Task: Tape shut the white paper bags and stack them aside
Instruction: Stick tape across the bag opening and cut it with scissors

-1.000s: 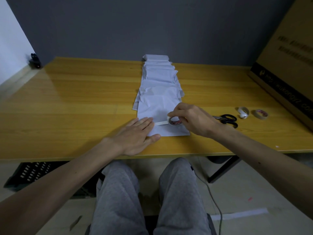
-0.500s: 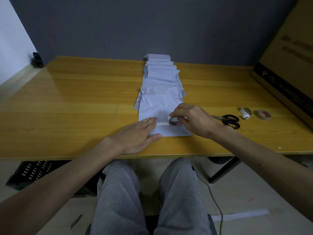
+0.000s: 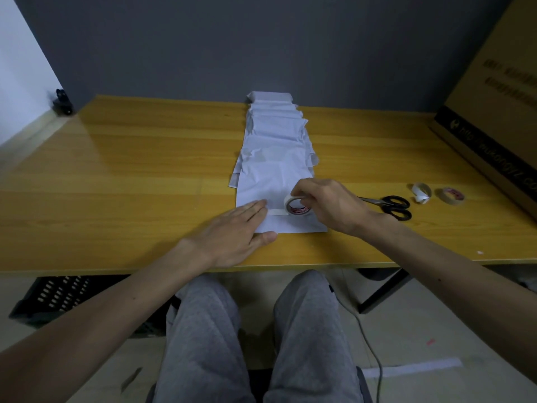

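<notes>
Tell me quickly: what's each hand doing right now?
Left hand: open, fingers flat on the nearest white paper bag.
Right hand: closed on the tape roll.

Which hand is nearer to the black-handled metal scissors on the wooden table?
Right. The right hand, gripping a white tape roll, sits beside the black-handled metal scissors. The left hand presses the white paper bag, farther off, beyond the right hand.

**Open left, cluttered right**

The wooden table [image 3: 116, 184] lies bare left of the white paper bags [image 3: 273, 146]. The flat left hand [image 3: 232, 234] and the right hand [image 3: 331, 207], gripping a tape roll [image 3: 296, 210], block the row's near end. Rightward lie scissors [image 3: 389, 203], a white roll [image 3: 421, 194], a spare roll [image 3: 452, 195], then a cardboard box [image 3: 494, 112].
</notes>
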`<state>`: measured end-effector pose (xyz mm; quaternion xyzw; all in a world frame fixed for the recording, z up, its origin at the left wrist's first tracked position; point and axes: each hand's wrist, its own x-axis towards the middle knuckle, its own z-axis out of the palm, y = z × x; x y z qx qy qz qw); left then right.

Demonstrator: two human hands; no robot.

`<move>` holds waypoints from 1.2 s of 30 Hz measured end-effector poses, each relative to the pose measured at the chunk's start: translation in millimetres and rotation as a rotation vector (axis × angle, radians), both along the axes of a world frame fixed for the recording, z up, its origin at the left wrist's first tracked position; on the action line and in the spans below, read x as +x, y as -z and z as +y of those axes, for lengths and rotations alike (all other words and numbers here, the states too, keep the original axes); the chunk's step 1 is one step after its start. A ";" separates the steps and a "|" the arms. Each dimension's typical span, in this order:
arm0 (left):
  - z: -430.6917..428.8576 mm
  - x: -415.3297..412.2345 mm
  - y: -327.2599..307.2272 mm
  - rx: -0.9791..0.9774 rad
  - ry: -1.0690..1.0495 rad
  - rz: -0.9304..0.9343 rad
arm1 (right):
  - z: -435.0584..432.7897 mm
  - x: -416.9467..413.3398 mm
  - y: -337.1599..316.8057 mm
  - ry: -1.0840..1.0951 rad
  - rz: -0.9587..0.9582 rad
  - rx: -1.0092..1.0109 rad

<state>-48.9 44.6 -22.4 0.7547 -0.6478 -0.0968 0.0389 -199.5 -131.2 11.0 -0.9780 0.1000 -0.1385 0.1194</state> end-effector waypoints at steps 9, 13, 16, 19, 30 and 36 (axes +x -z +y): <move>-5.1 -4.1 -3.3 -0.008 0.002 -0.045 | -3.0 3.6 3.4 -0.069 -0.014 0.027; -10.4 -8.8 -0.3 -0.008 -0.013 0.043 | -0.1 -0.6 10.6 -0.055 -0.104 0.025; -10.8 -12.1 5.3 -0.023 -0.013 0.008 | -0.6 -3.3 14.5 0.024 -0.163 0.059; -11.3 -16.2 5.4 0.001 -0.015 -0.036 | -1.2 -2.9 16.3 -0.026 -0.178 0.060; -19.7 -23.5 9.1 0.045 -0.023 0.093 | -1.1 -3.4 23.2 0.022 -0.257 0.151; -21.0 -21.9 6.9 0.094 -0.020 0.109 | -2.5 -5.2 25.4 0.010 -0.261 0.171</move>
